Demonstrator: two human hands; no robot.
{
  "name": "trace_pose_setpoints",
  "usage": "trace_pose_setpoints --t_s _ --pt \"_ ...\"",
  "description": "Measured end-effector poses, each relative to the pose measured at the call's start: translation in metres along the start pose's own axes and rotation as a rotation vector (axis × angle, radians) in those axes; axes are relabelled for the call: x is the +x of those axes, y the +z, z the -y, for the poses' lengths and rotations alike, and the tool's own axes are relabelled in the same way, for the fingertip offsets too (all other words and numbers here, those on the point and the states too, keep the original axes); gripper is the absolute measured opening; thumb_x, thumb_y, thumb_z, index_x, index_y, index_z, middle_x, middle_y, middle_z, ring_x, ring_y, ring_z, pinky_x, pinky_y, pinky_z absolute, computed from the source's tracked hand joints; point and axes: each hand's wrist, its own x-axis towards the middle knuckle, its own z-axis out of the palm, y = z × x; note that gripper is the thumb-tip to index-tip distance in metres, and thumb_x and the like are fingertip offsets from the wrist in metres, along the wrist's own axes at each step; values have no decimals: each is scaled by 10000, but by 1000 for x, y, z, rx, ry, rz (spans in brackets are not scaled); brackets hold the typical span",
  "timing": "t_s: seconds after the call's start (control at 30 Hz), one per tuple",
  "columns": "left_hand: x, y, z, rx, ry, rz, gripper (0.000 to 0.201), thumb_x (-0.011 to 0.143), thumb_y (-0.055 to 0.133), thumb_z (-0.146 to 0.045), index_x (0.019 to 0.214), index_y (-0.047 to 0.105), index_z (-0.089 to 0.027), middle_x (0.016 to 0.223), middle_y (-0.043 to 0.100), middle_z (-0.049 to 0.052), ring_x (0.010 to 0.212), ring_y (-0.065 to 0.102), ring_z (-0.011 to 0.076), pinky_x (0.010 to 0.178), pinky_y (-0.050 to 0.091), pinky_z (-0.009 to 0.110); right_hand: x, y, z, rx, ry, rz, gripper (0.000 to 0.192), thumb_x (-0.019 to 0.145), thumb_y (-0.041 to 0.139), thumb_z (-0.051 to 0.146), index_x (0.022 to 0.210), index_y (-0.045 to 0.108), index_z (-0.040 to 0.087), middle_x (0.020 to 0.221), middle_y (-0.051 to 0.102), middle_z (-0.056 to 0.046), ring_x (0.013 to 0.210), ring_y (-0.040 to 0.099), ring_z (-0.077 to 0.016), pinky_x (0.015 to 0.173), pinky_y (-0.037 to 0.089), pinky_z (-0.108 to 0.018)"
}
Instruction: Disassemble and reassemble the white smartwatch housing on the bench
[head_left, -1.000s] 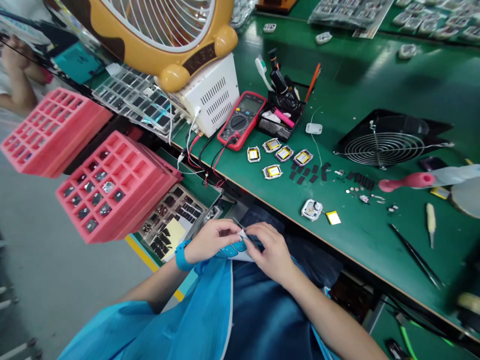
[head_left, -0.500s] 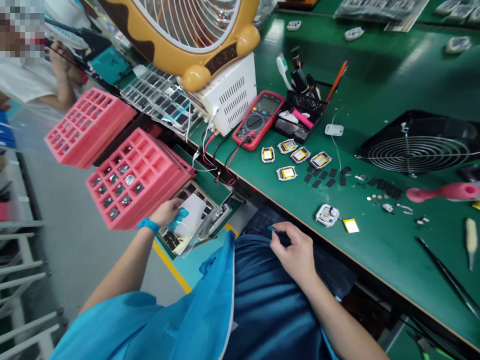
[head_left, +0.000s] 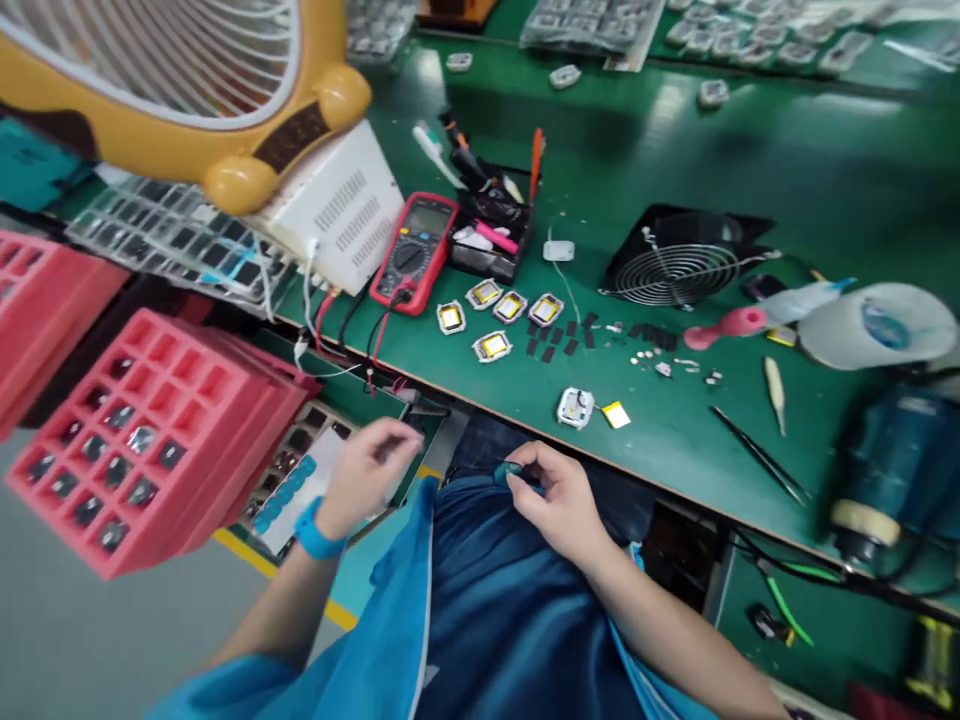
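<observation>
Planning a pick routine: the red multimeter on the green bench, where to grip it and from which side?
Grip the red multimeter across its long side edges at mid-body, from above. It lies flat, face up, tilted, so the narrow width suits a grasp. The lower end has leads plugged in; the white box crowds its left and the black tool holder its right, so come straight down.

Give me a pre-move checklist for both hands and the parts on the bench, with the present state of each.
1. Right hand pinches the small blue piece: ok.
2. Left hand empty: cannot tell, blurred.
3. White sheet with blue stickers lies beside the left hand: ok.
4. Opened white module and yellow cell lie near the bench edge: ok.
5. Tweezers lie apart from both hands: ok.
</observation>
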Motion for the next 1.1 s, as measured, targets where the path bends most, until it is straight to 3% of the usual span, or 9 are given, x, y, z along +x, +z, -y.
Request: trace_pose_setpoints --t_s 0.07,0.17,0.27,0.4,0.53,0.63,0.73,0.87,1.1 --pt "-7 30 -47 -280 236 54 177 933 622 -328 852 722 -206 858 737 53 810 701 197 760 570 292 -1 -11 8 -56 -64 -101 84 845 576 148 800 607 212 740 690 -11 660 664 -151 625 557 -259" --pt "-15 66 -95 -530 347 152 104 942 649 -223 976 747 -217 1000 755 57 954 718 186 874 582 275 -4 -31 15 -345 -302 -335 162 839 563 62 875 621 209 808 704 -48 793 676 -202 728 598 -352" --pt "-11 90 -117 -765 260 298 179 937 705 -265 1109 736 -227 1086 759 66 1006 728 194 923 594 286 -10 -47 11 -592 -442 -475 225 818 587 28 951 650 197 900 729 -94 939 701 -260 810 631 -432" --pt "2 110 -130 -981 79 435 367 866 812 -418 1162 718 -224 1069 757 75 1000 724 212 946 591 316 -17 -58 1 -699 -440 -510 225 845 648 85 1053 666 169 1048 738 -155 1088 701 -320 892 639 -484" --pt "16 115 -144 -862 69 395 232 868 806 -354 1054 735 -234 959 738 38 872 690 160 818 568 232 -24 -66 0 -648 -411 -484 252 891 647 143 1140 639 182 1099 730 -149 1096 684 -307 911 633 -493" --pt "25 112 -153 -658 256 421 42 913 710 -224 930 746 -239 916 688 21 853 652 140 786 534 209 -30 -75 3 -452 -296 -450 263 889 637 150 1149 622 181 1049 707 -130 1003 672 -265 852 629 -439" --pt "28 109 -156 -524 376 464 162 896 676 -139 986 740 -258 936 661 11 871 645 136 775 517 205 -34 -82 1 -310 -165 -410 202 895 621 159 1095 621 192 967 683 -90 901 655 -222 778 603 -371" --pt "22 109 -151 -516 347 512 445 889 656 -89 1270 620 -314 913 654 -23 844 645 121 811 525 210 -35 -85 -5 -183 -85 -318 60 910 605 166 950 616 208 865 658 -34 813 629 -182 755 557 -326" --pt "33 100 -147 -250 542 441 485 927 705 -204 1371 553 -327 1083 655 31 959 648 194 886 545 317 -30 -89 -12 50 1 -315 127 895 594 154 787 572 216 751 610 6 693 588 -136 652 484 -258"
